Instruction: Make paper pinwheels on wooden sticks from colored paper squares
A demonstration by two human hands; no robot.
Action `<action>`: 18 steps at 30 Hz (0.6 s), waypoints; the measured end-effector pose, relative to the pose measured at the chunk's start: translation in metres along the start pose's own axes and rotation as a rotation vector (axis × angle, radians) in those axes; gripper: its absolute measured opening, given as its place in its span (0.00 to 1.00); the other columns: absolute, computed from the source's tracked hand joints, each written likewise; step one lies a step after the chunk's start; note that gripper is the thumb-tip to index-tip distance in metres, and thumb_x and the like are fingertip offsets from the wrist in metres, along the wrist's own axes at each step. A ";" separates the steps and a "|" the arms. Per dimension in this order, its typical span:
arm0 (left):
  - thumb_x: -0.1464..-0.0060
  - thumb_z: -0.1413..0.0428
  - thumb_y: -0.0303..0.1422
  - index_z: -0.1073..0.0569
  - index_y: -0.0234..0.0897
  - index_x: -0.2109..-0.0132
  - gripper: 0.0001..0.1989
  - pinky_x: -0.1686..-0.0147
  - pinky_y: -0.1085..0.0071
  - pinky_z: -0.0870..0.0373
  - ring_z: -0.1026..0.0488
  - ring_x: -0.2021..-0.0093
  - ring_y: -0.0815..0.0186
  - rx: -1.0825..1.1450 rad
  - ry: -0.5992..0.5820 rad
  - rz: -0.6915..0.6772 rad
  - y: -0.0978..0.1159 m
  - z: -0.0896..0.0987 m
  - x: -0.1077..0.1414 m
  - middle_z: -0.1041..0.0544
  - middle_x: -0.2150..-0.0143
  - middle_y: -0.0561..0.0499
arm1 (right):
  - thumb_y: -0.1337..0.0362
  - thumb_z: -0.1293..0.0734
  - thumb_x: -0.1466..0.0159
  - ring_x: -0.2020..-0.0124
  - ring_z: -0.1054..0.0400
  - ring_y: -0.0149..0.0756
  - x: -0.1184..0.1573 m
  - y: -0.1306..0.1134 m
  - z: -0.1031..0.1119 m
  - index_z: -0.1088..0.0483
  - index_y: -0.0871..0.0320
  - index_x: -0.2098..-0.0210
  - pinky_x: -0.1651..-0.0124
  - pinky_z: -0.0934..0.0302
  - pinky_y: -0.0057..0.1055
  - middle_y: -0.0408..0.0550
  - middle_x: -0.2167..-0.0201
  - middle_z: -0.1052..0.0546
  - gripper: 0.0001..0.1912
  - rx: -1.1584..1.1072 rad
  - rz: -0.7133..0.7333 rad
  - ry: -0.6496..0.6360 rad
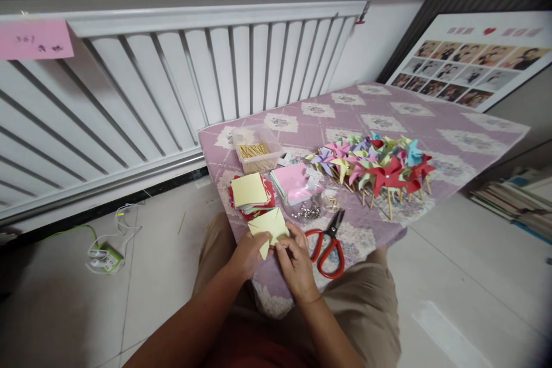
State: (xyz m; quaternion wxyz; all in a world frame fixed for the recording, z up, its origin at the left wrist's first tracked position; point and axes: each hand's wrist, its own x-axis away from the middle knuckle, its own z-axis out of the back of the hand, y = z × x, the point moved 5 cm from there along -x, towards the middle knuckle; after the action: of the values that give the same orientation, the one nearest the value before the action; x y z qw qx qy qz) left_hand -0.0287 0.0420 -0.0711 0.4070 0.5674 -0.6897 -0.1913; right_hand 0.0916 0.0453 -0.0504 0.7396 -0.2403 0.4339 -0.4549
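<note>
A pale yellow paper square point(271, 224) with cut corners is held between both hands at the table's near edge. My left hand point(249, 254) pinches its left side, where one pointed flap hangs down. The fingers of my right hand point(297, 259) grip the lower right part of the same sheet. Just beyond lies a stack of coloured paper squares point(250, 191), yellow on top and red beneath. Red-handled scissors point(330, 244) rest to the right of my right hand, their blades pointing away.
Many finished paper pinwheels point(375, 164) on sticks crowd the right side of the tablecloth point(319, 110). A clear box of wooden sticks point(255, 152), pink paper squares point(293, 181) and small metal pins point(308, 211) sit nearer. A radiator point(241, 69) stands behind.
</note>
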 end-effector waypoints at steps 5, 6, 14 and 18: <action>0.52 0.40 0.34 0.25 0.38 0.54 0.16 0.61 0.66 0.32 0.27 0.66 0.61 -0.075 -0.012 -0.035 -0.010 0.009 -0.005 0.21 0.64 0.49 | 0.65 0.38 0.35 0.42 0.41 0.47 0.000 0.003 -0.001 0.29 0.54 0.73 0.41 0.47 0.52 0.51 0.47 0.32 0.10 -0.009 -0.014 0.023; 0.52 0.40 0.34 0.25 0.38 0.54 0.16 0.61 0.65 0.32 0.27 0.66 0.62 -0.091 -0.010 -0.035 -0.012 0.011 -0.005 0.21 0.66 0.50 | 0.65 0.38 0.35 0.43 0.41 0.47 0.000 0.003 -0.001 0.29 0.54 0.73 0.41 0.47 0.52 0.52 0.47 0.32 0.10 -0.009 -0.021 0.027; 0.53 0.39 0.37 0.24 0.36 0.56 0.16 0.58 0.65 0.31 0.26 0.62 0.59 -0.182 0.021 -0.044 -0.014 0.017 -0.004 0.22 0.66 0.48 | 0.67 0.37 0.37 0.44 0.39 0.47 0.000 0.004 -0.001 0.31 0.54 0.74 0.43 0.46 0.50 0.51 0.48 0.31 0.09 -0.007 -0.022 0.042; 0.54 0.39 0.37 0.24 0.37 0.58 0.15 0.60 0.66 0.31 0.26 0.62 0.60 -0.241 0.046 -0.042 -0.014 0.017 -0.004 0.21 0.67 0.49 | 0.66 0.37 0.37 0.45 0.39 0.47 0.000 0.005 0.000 0.31 0.55 0.75 0.44 0.45 0.48 0.52 0.49 0.31 0.10 -0.007 -0.031 0.042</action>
State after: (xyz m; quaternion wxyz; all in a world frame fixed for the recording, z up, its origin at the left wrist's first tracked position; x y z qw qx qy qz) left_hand -0.0329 0.0386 -0.0923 0.4838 0.5328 -0.6404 -0.2682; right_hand 0.0934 0.0475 -0.0542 0.7222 -0.2403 0.4471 -0.4698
